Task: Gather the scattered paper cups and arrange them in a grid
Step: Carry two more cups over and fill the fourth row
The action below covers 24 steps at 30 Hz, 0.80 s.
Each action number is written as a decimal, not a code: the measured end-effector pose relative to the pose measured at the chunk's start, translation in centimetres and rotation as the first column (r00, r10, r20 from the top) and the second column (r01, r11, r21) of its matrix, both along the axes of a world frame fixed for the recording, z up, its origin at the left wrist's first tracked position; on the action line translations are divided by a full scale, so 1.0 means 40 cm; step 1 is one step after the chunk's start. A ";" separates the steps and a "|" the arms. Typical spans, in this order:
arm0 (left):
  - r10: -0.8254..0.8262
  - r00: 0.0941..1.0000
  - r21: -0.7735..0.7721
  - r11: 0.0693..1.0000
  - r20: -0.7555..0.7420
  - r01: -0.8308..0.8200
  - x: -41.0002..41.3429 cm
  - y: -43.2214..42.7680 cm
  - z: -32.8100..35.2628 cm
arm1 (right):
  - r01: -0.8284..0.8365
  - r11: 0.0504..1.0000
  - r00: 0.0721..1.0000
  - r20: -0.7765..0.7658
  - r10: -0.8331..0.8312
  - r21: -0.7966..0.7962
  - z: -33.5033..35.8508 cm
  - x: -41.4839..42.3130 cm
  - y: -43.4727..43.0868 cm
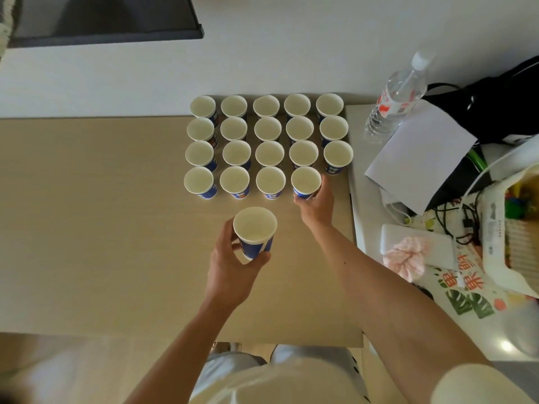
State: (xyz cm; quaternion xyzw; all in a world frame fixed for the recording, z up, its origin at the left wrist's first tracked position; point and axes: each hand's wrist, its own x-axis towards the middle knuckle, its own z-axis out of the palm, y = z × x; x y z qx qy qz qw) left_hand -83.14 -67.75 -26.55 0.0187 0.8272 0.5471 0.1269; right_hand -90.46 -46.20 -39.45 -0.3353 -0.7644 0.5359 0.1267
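Several blue-and-white paper cups (267, 129) stand upright in neat rows on the tan table (87, 214), at its far right part. My right hand (316, 205) grips one cup (306, 180) at the right end of the nearest row, which is one cup shorter than the rows behind. My left hand (233, 263) holds another cup (254, 231) upright, nearer to me and apart from the rows.
A clear water bottle (396, 97) lies tilted to the right of the cups, next to white paper (420, 153) and a black bag (495, 106). Cables, a pink cloth (405, 258) and a white basket (510, 228) crowd the right side. A dark panel (102, 18) is at the far left.
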 end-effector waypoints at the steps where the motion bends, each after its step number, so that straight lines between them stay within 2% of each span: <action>1: -0.001 1.000 -0.001 1.000 0.000 0.001 0.000 -0.001 0.001 | 0.001 1.000 1.000 0.002 -0.001 -0.001 -0.003 -0.002 0.000; 7: 0.001 1.000 -0.009 1.000 0.006 -0.001 -0.001 0.003 0.006 | 0.023 0.997 1.000 0.011 -0.022 -0.067 -0.006 0.008 -0.004; 10: 0.004 1.000 -0.015 1.000 0.010 -0.004 -0.006 0.009 0.008 | 0.107 0.990 0.994 0.013 -0.107 -0.095 0.013 0.055 -0.027; 13: -0.013 1.000 -0.012 1.000 0.001 0.013 -0.017 0.026 0.013 | 0.151 0.955 0.985 -0.046 -0.168 -0.256 0.057 0.130 -0.050; 16: -0.028 1.000 -0.022 0.999 0.005 0.028 -0.036 0.058 0.018 | -0.082 0.866 0.989 -0.145 0.011 -0.493 0.116 0.196 -0.053; 19: -0.070 0.997 -0.016 0.997 -0.026 0.070 -0.054 0.097 0.023 | -0.335 0.783 0.939 -0.258 0.228 -0.525 0.170 0.229 -0.054; 21: -0.106 0.993 -0.003 0.994 -0.055 0.106 -0.059 0.124 0.025 | -0.379 0.784 0.922 -0.278 0.271 -0.492 0.197 0.231 -0.059; 24: -0.173 0.980 -0.010 0.985 -0.096 0.173 -0.068 0.157 0.021 | -0.329 0.800 0.936 -0.282 0.208 -0.501 0.222 0.221 -0.062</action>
